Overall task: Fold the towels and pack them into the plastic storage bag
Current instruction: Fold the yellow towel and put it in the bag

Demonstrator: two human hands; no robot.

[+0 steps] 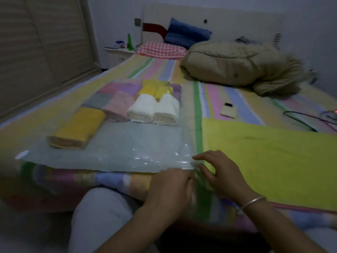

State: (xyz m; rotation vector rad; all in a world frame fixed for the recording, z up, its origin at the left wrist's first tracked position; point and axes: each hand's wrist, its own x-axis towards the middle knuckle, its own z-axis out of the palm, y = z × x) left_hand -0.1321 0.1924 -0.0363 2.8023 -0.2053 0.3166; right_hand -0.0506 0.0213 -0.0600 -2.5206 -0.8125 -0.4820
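A clear plastic storage bag [116,147] lies flat on the striped bed. Inside it sit several folded towels: a yellow one [78,126] at the near left, a pink one [118,106], two white ones [155,110], and yellow, grey and purple ones further back. A large yellow-green towel [273,157] is spread flat to the right of the bag. My left hand [171,187] grips the bag's near right corner. My right hand [218,172] touches the same corner with curled fingers, at the towel's left edge.
A beige quilt [237,66] is heaped at the far right, with a checked pillow [162,50] and a blue pillow [187,33] at the head. A phone [228,110] and a black cable [306,121] lie on the bed [160,68]. A nightstand [116,53] stands far left.
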